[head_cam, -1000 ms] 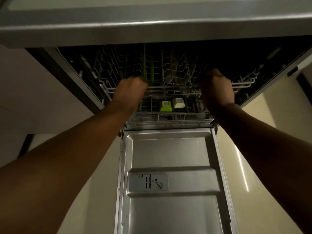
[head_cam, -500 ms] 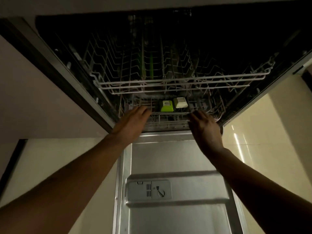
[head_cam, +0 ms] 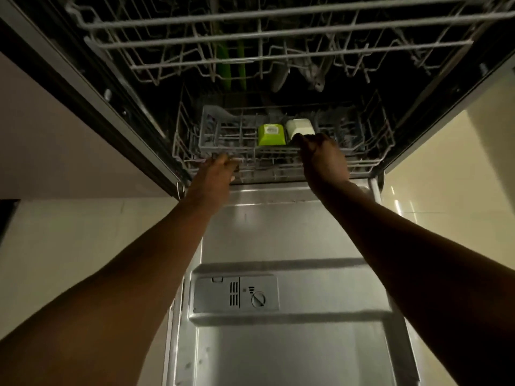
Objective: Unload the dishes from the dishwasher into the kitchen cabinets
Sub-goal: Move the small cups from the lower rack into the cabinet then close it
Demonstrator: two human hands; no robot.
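The dishwasher stands open with its steel door (head_cam: 278, 235) folded down below me. My left hand (head_cam: 218, 174) curls over the front rail of the lower rack (head_cam: 370, 160), left of centre. My right hand (head_cam: 323, 158) grips the same front rail, just in front of an upturned white cup (head_cam: 300, 127). An upturned green cup (head_cam: 271, 134) sits beside the white one, next to a grey cutlery basket (head_cam: 217, 132). The upper rack (head_cam: 250, 37) hangs above, with green items (head_cam: 224, 68) and dim grey dishes (head_cam: 316, 71) in it.
The detergent dispenser (head_cam: 237, 293) is set into the door's inner face. Pale floor tiles (head_cam: 446, 176) lie on both sides of the door. A light cabinet front (head_cam: 55, 135) borders the dishwasher at the left.
Both hands left the upper rack, dropped to the lower rack and closed on its front rail. The view has moved closer into the dishwasher.
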